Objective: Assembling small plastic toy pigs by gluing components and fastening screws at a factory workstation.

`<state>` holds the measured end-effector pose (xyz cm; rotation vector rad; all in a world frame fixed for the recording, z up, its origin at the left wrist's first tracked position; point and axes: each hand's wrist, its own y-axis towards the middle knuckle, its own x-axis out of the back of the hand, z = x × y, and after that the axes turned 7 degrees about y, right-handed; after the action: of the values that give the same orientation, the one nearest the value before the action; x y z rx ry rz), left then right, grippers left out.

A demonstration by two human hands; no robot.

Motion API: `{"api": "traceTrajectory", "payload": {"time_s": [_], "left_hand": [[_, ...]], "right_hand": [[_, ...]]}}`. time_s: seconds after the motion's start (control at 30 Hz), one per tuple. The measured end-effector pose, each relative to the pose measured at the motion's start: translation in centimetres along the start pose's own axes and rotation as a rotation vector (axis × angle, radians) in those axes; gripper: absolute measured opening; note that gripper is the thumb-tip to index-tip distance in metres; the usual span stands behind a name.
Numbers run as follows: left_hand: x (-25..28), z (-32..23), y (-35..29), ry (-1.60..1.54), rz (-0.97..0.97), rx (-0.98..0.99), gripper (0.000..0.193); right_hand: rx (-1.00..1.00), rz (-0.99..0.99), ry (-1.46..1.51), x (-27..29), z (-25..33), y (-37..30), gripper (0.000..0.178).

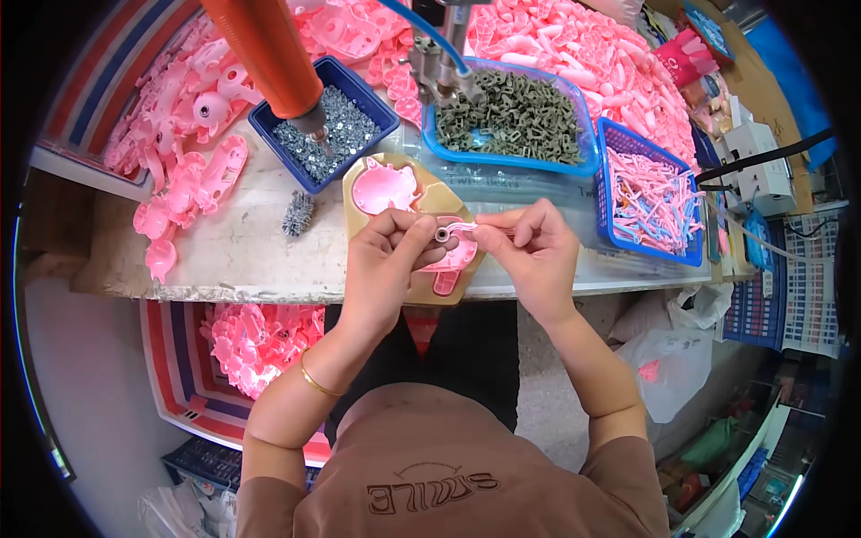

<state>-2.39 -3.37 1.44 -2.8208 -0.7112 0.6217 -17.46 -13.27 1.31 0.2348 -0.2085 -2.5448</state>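
My left hand [387,253] is closed in a pinch on a small round part with a dark ring [441,235]. From the right, my right hand [538,247] grips a thin pink plastic strip [463,226] whose end meets the round part; whether the two are joined I cannot tell. Both hands are over a tan fixture block [361,199] at the table's front edge. A pink plastic shell half [384,186] sits in its upper recess. Another pink shell piece [446,280] lies lower in the block, partly covered by my fingers.
An orange power screwdriver [269,63] hangs over a blue tray of screws [387,117]. Beyond my hands stand a blue tray of dark green clips [587,166] and a blue basket of thin pink and blue pieces [610,224]. Pink shells [202,170] are heaped left; pink parts [574,49] pile behind.
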Motion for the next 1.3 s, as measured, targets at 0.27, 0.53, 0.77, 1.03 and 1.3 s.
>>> {"api": "traceTrajectory", "payload": {"time_s": [0.27, 0.53, 0.77, 1.03, 1.3], "left_hand": [[1.9, -1.4, 0.2, 0.268, 0.202, 0.046, 0.018], [2.8, -3.1, 0.5, 0.418, 0.219, 0.135, 0.02], [5.9, -3.4, 0.8, 0.904, -0.219, -0.459, 0.019], [7.1, -2.2, -0.3, 1.139, -0.216, -0.653, 0.013], [7.2, -0.9, -0.5, 1.566, 0.218, -0.885, 0.031]], "right_hand": [[-0.245, 0.425, -0.122, 1.2, 2.1, 1.1, 0.019], [0.326, 0.534, -0.668, -1.1, 1.3, 2.1, 0.016], [0.507, 0.517, -0.882, -3.6, -1.2, 2.6, 0.019], [0.439, 0.537, -0.873, -4.3, -2.5, 2.9, 0.015], [0.357, 0.668, -0.91, -4.0, -1.9, 3.7, 0.017]]}}
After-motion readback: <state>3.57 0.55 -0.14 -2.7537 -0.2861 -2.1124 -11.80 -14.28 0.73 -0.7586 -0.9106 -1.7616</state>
